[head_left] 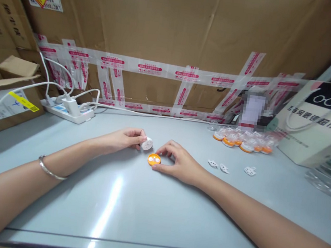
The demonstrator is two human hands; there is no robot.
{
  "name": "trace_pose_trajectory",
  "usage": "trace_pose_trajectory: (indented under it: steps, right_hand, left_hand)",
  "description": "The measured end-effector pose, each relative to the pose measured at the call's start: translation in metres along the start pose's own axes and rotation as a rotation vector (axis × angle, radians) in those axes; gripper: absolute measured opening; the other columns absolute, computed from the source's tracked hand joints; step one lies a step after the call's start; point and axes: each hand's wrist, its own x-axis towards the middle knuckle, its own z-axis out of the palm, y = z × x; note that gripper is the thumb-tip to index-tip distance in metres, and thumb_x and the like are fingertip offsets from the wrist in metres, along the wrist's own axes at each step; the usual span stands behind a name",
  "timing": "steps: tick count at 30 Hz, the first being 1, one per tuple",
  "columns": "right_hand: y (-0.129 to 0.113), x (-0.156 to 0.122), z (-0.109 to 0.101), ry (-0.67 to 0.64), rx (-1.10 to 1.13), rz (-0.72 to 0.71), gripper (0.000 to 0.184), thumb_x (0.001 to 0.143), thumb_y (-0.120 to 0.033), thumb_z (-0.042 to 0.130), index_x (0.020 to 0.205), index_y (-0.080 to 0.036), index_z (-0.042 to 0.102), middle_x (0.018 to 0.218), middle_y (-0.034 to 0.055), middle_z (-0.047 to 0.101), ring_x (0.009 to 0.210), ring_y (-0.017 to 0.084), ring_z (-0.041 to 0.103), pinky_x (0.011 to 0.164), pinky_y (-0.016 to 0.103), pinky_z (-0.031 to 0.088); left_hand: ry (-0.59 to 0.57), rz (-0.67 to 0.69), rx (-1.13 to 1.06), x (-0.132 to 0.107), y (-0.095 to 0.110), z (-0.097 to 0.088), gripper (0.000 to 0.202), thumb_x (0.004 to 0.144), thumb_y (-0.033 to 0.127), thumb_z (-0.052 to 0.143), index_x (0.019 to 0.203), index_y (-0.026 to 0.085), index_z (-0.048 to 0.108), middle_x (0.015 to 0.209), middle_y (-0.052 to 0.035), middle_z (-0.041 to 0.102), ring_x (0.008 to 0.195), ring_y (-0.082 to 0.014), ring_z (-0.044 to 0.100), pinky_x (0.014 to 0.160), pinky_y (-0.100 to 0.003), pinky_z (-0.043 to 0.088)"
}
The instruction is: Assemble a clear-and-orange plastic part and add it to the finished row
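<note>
Between the fingers and thumb of my left hand (134, 137) is a small round white plastic part (147, 144), tilted so that its holed face shows. Just below and to the right of it, a round orange cap (150, 162) lies on the table, with white pieces inside. My right hand (175, 160) grips the orange cap by its edge, thumb at the front and fingers behind. The two parts are apart. Several loose white plastic pieces (224, 168) lie to the right of my right hand.
Several clear-topped orange-based pieces (246, 147) are grouped at the back right, beside a paper bag (301, 129). A power strip (72, 112) with white cables stands back left, near an open cardboard box (29, 112). A large taped carton (166, 26) forms the back.
</note>
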Motion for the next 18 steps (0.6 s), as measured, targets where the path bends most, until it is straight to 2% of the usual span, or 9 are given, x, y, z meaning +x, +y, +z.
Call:
trace_pose_trajectory:
  steps: [10, 18]
  right_hand:
    - [0.003, 0.000, 0.001, 0.008, 0.084, 0.052, 0.028, 0.068, -0.039, 0.070, 0.090, -0.021, 0.070, 0.090, 0.0035, 0.057, 0.084, 0.015, 0.056, 0.079, 0.030, 0.043]
    - [0.003, 0.001, 0.001, 0.006, 0.144, 0.125, 0.031, 0.065, -0.042, 0.072, 0.089, -0.022, 0.073, 0.094, 0.0039, 0.060, 0.081, 0.015, 0.056, 0.076, 0.028, 0.042]
  left_hand:
    - [-0.053, 0.022, 0.056, 0.013, 0.007, 0.005, 0.023, 0.075, 0.038, 0.064, 0.072, 0.015, 0.060, 0.067, 0.0028, 0.059, 0.063, -0.0090, 0.050, 0.063, -0.021, 0.038]
    - [0.022, 0.093, 0.084, 0.016, 0.001, 0.013, 0.022, 0.071, 0.036, 0.067, 0.068, 0.014, 0.064, 0.063, 0.0020, 0.061, 0.059, -0.0080, 0.050, 0.060, -0.020, 0.039]
